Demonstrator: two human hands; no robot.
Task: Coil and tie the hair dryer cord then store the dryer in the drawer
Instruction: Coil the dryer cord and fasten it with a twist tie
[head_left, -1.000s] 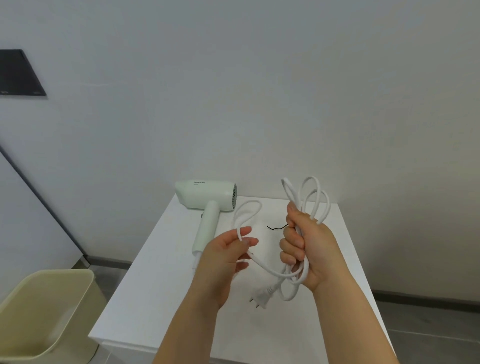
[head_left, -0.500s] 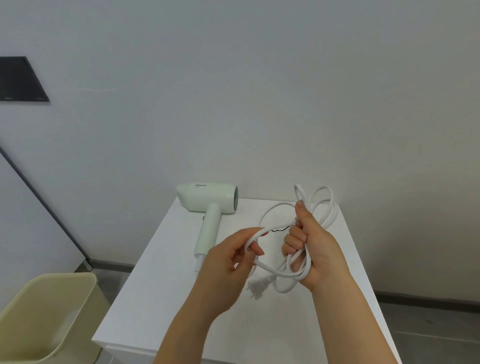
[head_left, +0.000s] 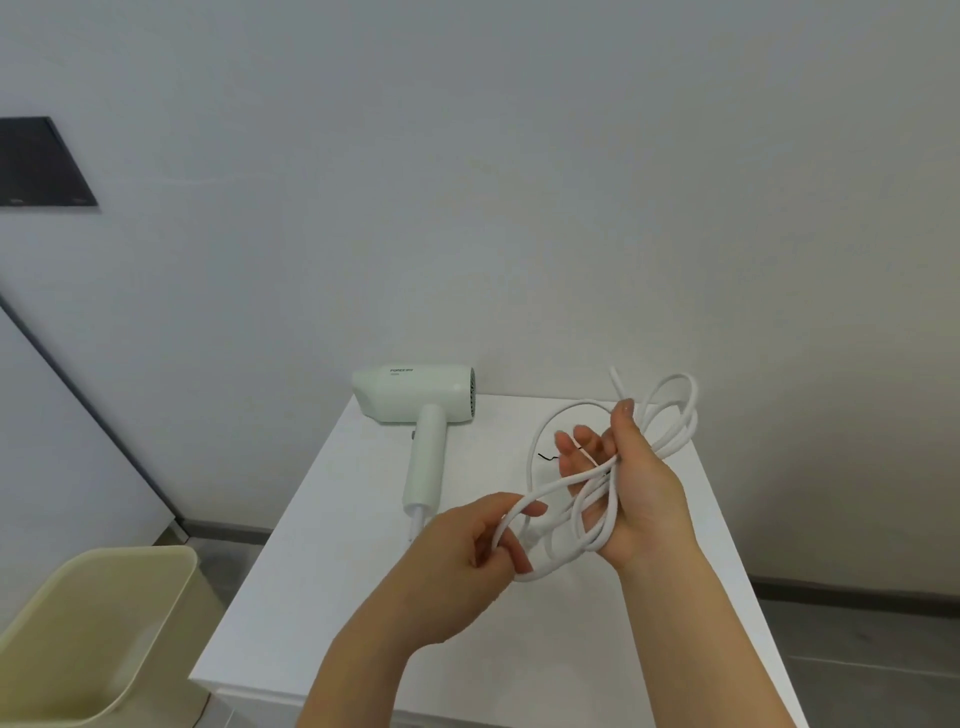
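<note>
A pale green hair dryer (head_left: 415, 397) lies on the white cabinet top (head_left: 332, 571), handle toward me. Its white cord (head_left: 670, 415) is gathered in several loops above the right side of the top. My right hand (head_left: 628, 499) has its fingers straightened, and the loops run across its palm and behind the upright thumb. My left hand (head_left: 462, 561) pinches one more loop of the cord just left of the right palm. A small black twist tie (head_left: 546, 457) lies on the top behind the hands. The plug is hidden.
A beige plastic bin (head_left: 93, 623) stands on the floor at the lower left, beside the cabinet. A grey wall rises right behind the cabinet. A dark panel (head_left: 41, 163) hangs on the wall at the far left.
My right hand's fingers have uncurled from the coil. My left hand has brought another loop down and in toward the right palm. The plug has gone out of sight.
</note>
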